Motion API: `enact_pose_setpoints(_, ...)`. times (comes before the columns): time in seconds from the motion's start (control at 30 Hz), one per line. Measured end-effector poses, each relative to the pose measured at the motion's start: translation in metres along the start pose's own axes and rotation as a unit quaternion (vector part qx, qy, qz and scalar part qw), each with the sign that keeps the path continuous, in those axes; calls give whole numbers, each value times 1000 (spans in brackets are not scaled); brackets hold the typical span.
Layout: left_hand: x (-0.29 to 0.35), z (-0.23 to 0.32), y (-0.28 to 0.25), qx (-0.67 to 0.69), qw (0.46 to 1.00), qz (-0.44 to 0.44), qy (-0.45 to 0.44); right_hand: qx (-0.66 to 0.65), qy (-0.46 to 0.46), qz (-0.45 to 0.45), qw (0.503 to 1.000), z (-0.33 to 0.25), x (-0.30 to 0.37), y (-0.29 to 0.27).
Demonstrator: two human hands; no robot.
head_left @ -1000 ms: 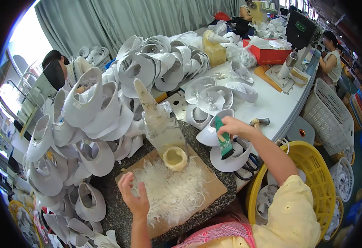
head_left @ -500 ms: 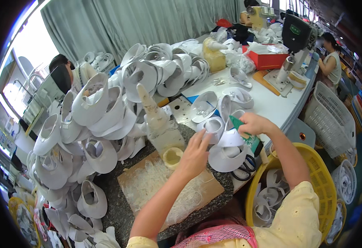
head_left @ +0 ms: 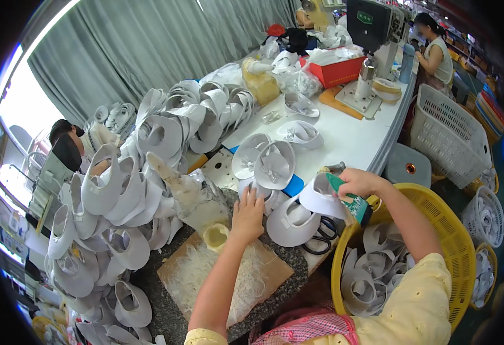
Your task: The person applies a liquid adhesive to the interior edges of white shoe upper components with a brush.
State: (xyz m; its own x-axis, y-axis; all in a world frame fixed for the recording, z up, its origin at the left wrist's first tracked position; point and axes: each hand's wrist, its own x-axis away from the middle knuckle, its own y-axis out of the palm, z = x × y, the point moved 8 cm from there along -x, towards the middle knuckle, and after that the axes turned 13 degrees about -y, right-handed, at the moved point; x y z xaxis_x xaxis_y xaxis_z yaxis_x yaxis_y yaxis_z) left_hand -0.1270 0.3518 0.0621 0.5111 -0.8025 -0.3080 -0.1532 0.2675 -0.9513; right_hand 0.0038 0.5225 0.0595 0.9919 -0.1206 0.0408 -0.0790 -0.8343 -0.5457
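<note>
White pc point(head_left: 271, 199): L hand point(head_left: 247, 219) now alongside.

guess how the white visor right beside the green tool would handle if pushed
The white visor looks thin-walled, so it is probably light for its size. Its brim stands in a smooth curve, suggesting some stiffness. It overlaps another visor, so a push might shift both.

- At one o'clock I see a green label point(head_left: 364, 19) with pale characters on a black machine head point(head_left: 373, 35).
- Toward half past three, white print, too blurred to make out, marks my green tool point(head_left: 354, 204).
</note>
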Motion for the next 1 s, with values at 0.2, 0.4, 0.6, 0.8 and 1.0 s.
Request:
enact_pose_setpoints(0.2,-14,46,-32,177,979,-2,96,-50,-14,-99,994,-25,0,31)
enact_pose_setpoints(0.4,-15,109,-31,104,957,-75,259,-10,-64,-134,989,-33,19,40)
enact_pose_setpoints(0.6,-41,45,-81,422,896,141,-2,-204,-238,311,897,-78,61,-42)
enact_pose_setpoints(0.8,-6,-50,-107,580,710,250,-312,-330,-167,246,896,-60,50,-2)
enact_pose_setpoints(1.0,148,-150,-140,483,721,404,-289,-328,-142,17,934,-26,3,107)
